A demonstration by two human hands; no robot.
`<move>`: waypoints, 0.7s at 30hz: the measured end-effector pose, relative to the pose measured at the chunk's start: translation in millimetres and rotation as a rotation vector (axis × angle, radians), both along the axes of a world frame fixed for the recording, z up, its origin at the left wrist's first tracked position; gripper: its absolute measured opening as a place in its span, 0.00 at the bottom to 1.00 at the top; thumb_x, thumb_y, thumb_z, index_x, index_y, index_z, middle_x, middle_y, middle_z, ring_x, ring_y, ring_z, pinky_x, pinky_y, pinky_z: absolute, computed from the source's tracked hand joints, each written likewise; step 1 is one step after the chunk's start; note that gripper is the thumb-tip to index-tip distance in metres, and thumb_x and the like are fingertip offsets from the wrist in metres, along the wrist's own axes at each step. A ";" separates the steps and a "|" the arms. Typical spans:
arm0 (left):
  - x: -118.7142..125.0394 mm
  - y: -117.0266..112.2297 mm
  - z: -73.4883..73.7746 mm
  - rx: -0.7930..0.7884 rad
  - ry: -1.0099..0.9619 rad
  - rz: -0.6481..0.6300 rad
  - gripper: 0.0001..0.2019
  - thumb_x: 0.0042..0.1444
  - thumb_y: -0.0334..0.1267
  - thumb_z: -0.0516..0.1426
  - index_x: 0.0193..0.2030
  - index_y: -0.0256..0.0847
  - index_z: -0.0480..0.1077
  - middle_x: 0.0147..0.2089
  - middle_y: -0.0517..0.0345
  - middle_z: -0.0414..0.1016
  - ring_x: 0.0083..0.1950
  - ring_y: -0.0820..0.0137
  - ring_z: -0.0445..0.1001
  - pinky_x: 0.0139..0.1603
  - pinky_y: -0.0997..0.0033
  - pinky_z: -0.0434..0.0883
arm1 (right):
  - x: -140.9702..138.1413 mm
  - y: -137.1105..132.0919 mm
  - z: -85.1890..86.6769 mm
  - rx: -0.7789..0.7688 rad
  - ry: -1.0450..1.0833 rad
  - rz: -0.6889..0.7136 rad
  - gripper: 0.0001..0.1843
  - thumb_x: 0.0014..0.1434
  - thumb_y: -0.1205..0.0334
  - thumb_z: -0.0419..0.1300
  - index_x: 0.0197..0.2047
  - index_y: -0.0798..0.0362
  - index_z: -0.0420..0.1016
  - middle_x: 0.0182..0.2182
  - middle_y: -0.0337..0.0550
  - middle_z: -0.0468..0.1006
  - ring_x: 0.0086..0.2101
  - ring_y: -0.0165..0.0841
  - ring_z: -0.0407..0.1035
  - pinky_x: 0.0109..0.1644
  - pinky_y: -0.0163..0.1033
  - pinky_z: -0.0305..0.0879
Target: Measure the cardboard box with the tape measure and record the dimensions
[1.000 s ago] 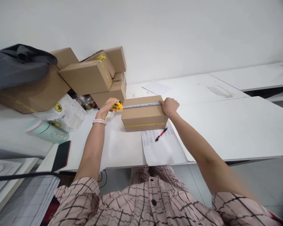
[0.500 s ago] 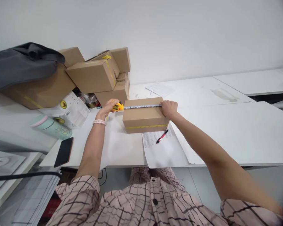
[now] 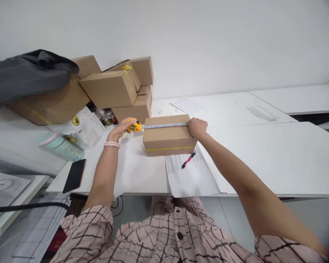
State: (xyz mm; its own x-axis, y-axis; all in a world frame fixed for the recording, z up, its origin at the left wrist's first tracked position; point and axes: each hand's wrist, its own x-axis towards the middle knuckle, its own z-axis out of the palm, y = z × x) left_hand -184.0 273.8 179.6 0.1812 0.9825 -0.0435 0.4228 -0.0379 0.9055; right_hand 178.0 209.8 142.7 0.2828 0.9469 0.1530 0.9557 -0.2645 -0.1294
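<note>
A closed cardboard box (image 3: 167,138) with a yellow tape band stands on the white table (image 3: 263,153). A white measuring tape blade (image 3: 166,126) is stretched along the box's far top edge. My left hand (image 3: 123,128) is closed on the yellow tape measure case (image 3: 135,127) just left of the box. My right hand (image 3: 197,128) is closed on the tape's end at the box's right edge.
A red pen (image 3: 188,160) lies on a printed sheet (image 3: 189,175) in front of the box. Stacked cardboard boxes (image 3: 112,89), a dark bag (image 3: 24,75), white packets (image 3: 83,128), a mint bottle (image 3: 61,147) and a black phone (image 3: 74,175) crowd the left. Another paper (image 3: 186,106) lies behind.
Both hands keep the tape stretched across the box. The view has shifted slightly; the hands and box barely moved.
</note>
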 end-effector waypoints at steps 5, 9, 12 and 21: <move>-8.9 -10.5 4.8 -0.010 0.032 -0.035 0.25 0.49 0.50 0.63 0.51 0.40 0.74 0.46 0.51 0.79 0.39 0.66 0.76 0.25 0.76 0.68 | -0.8 -0.2 -0.9 -0.008 0.056 -0.013 0.19 0.70 0.68 0.44 0.53 0.61 0.73 0.46 0.64 0.81 0.48 0.50 0.77 0.47 0.47 0.67; -13.4 -19.2 2.6 -0.018 0.045 -0.041 0.26 0.49 0.52 0.63 0.52 0.40 0.74 0.48 0.50 0.79 0.40 0.65 0.77 0.26 0.75 0.69 | 1.4 -1.5 -0.6 -0.041 0.206 -0.053 0.23 0.73 0.57 0.40 0.57 0.60 0.68 0.49 0.64 0.80 0.50 0.52 0.76 0.50 0.52 0.67; -11.8 -21.8 0.6 -0.022 0.053 -0.026 0.25 0.48 0.52 0.63 0.51 0.41 0.74 0.48 0.49 0.80 0.41 0.64 0.78 0.27 0.75 0.70 | 1.6 -1.9 -0.5 -0.045 0.275 -0.079 0.24 0.73 0.54 0.41 0.56 0.61 0.68 0.51 0.65 0.79 0.52 0.53 0.74 0.52 0.53 0.66; 4.4 -65.4 32.0 0.071 0.024 -0.001 0.29 0.46 0.52 0.66 0.53 0.40 0.73 0.48 0.48 0.80 0.42 0.62 0.79 0.28 0.73 0.71 | 15.1 -1.8 21.7 -0.005 0.390 -0.120 0.18 0.70 0.57 0.45 0.53 0.56 0.71 0.53 0.62 0.78 0.51 0.48 0.73 0.52 0.48 0.66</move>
